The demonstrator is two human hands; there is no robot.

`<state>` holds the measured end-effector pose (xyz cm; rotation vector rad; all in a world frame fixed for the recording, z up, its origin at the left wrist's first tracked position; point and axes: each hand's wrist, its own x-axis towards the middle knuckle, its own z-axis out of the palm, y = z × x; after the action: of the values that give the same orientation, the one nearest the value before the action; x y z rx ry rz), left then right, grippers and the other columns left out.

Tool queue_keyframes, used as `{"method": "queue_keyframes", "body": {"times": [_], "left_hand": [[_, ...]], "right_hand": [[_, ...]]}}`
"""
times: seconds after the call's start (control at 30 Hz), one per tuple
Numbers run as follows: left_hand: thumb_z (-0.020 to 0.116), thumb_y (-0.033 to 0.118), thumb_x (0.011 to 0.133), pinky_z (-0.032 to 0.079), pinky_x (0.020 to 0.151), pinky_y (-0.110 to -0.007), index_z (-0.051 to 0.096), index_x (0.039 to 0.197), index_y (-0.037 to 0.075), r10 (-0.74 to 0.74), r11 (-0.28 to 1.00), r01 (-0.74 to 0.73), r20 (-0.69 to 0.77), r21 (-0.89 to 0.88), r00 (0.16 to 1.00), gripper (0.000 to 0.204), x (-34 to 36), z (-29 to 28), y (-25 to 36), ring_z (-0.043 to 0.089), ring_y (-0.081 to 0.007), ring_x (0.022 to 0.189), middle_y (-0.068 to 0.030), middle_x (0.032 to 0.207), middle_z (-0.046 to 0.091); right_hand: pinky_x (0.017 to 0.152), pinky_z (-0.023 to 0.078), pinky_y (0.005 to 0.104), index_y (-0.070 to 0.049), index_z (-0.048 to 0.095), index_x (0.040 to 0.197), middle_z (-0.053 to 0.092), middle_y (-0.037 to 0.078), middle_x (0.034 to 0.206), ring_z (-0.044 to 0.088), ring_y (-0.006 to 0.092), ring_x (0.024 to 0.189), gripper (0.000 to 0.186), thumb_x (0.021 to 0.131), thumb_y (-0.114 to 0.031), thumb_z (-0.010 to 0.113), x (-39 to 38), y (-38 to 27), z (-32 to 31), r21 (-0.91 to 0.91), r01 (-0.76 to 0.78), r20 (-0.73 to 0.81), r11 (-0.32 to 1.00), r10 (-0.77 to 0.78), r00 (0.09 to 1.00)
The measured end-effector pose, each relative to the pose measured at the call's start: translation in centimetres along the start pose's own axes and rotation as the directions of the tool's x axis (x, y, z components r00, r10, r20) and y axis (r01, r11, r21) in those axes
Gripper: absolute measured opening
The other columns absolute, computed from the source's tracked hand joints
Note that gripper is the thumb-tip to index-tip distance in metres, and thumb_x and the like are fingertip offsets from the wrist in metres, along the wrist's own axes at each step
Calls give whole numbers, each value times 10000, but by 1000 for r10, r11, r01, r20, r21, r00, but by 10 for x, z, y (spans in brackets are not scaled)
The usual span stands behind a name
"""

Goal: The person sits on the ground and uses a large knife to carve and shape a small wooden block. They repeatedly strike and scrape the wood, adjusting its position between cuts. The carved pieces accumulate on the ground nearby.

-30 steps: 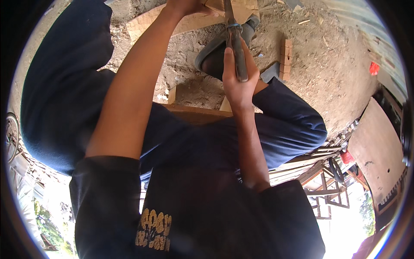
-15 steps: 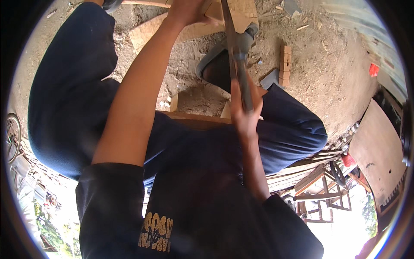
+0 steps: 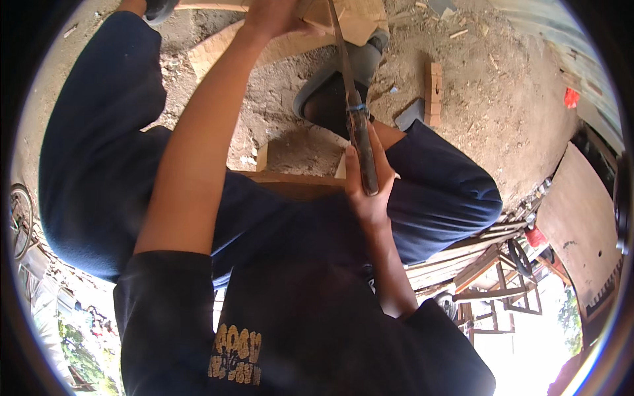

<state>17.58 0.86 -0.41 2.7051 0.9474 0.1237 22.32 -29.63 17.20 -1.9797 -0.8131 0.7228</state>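
My right hand [image 3: 370,178] is closed round the dark straight handle of a saw [image 3: 359,142] with a blue band near its neck. Its long narrow blade, seen almost edge-on, points away from me and runs past the upper edge of the view. My left hand [image 3: 274,20] reaches far forward and grips a pale wooden block [image 3: 320,14], thumb toward the blade; its other fingers are mostly hidden or cut off. Below the block lies a broad light wooden board [image 3: 356,28]. My shod foot [image 3: 360,63] sits just under the board's near edge.
A slotted reddish-brown wooden strip [image 3: 433,92] and a grey flat piece [image 3: 411,114] lie on the dirt ground to the right. A wooden beam [image 3: 290,187] crosses between my legs. Wood chips are scattered about. Far right stand a wooden frame [image 3: 495,294] and a panel [image 3: 581,224].
The saw and my right hand have come back toward my body, and the handle now shows sharply. My left hand stays on the wood; the whole view has shifted slightly.
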Motion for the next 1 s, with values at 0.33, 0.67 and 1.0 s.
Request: {"method": "queue_keyframes", "body": {"times": [0.33, 0.67, 1.0], "left_hand": [[946, 536, 519, 359, 1110, -560, 585, 1272, 50, 23, 1000, -22, -71, 13, 997, 967, 4, 9, 3, 519, -367, 1244, -164, 1234, 597], [965, 452, 510, 377, 1087, -544, 583, 1253, 47, 32, 997, -36, -50, -72, 998, 928, 4, 12, 0, 513, -374, 1249, -165, 1237, 595], [829, 778, 575, 350, 1081, -624, 582, 1321, 87, 130, 990, -128, -32, 51, 991, 1047, 13, 18, -18, 559, -392, 1275, -200, 1311, 626]], "right_hand": [[931, 528, 317, 119, 545, 1375, 685, 257, 1256, 670, 212, 1140, 454, 969, -57, 647, 9, -8, -1, 48, -53, 12, 997, 52, 999], [738, 570, 319, 121, 545, 1371, 733, 277, 1016, 756, 237, 891, 473, 952, -58, 674, 45, -25, 21, -3, -4, -15, 1000, 4, 1000], [696, 584, 419, 66, 514, 1409, 699, 305, 882, 740, 409, 804, 566, 916, -132, 711, 48, -8, 28, 20, 44, -33, 999, -43, 999]]}}
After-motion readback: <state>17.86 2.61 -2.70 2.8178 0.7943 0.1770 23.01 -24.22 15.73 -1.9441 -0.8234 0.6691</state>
